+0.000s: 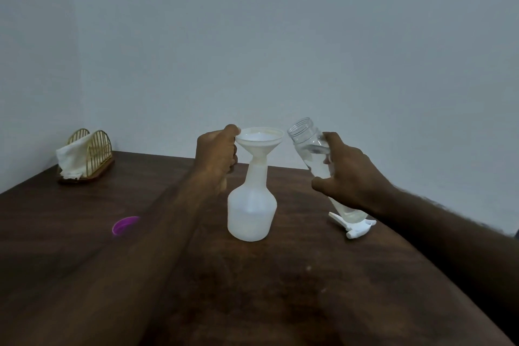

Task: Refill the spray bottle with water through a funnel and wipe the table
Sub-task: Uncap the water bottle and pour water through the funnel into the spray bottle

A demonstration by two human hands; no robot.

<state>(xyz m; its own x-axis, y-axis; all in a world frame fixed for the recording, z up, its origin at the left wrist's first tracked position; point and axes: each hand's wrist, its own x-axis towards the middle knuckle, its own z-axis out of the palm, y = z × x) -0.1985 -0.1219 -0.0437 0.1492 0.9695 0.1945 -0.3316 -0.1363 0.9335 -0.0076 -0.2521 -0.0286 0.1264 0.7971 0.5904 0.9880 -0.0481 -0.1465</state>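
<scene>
The white spray bottle [251, 211] stands upright mid-surface [280, 289] with a white funnel [259, 139] seated in its neck; the left hand [216, 153] has its fingers clamped on the funnel's left rim. The right hand [351, 180] has its fingers curled round a clear water bottle [309, 140] tilted toward the funnel, mouth just right of its rim. The spray head [355, 226] lies right of the spray bottle, a purple cap [123, 226] lies left, and a cloth [71, 159] hangs in a wire holder [98, 146] at far left.
</scene>
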